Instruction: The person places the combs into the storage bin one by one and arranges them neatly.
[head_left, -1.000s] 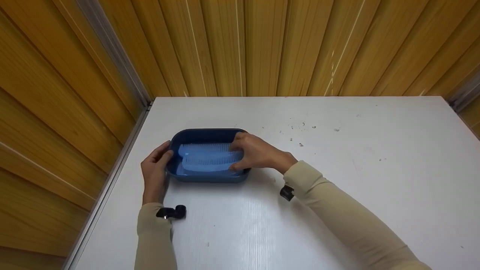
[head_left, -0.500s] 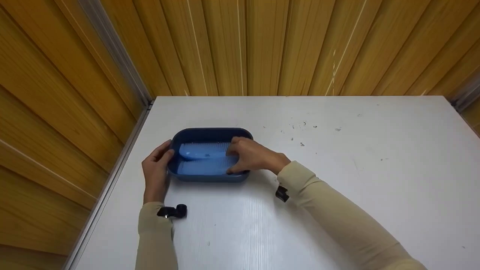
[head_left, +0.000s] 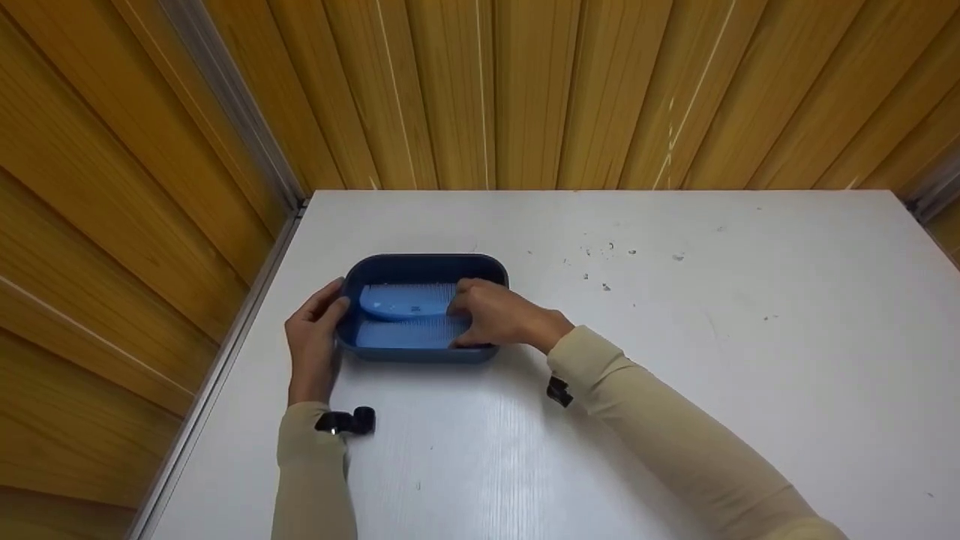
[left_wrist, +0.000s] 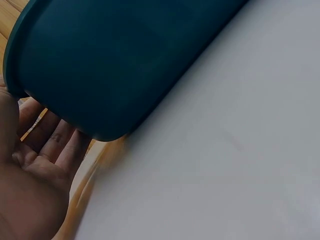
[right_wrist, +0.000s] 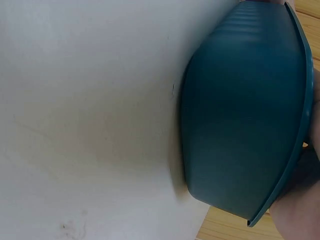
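Note:
A dark blue plastic basin (head_left: 420, 355) with rounded corners stands on the white table. Two light blue combs lie side by side in it, the back comb (head_left: 401, 304) and the front comb (head_left: 405, 335), teeth facing the back. My left hand (head_left: 311, 330) holds the basin's left end, thumb at the rim and fingers outside the wall. Over the right end of the basin my right hand (head_left: 499, 313) reaches in. Its thumb is at the near edge of the front comb and its bent fingers at the far edge, hiding the combs' right ends.
The white table (head_left: 675, 360) extends to the right, with small dark marks (head_left: 606, 287) on its surface. Yellow wood-look panels (head_left: 525, 97) rise behind it and on the left. A small black camera (head_left: 352, 421) is strapped to each wrist.
My right hand has moved lower and slightly left, laying the front comb down flat in the basin. The left hand keeps its hold on the basin's left end.

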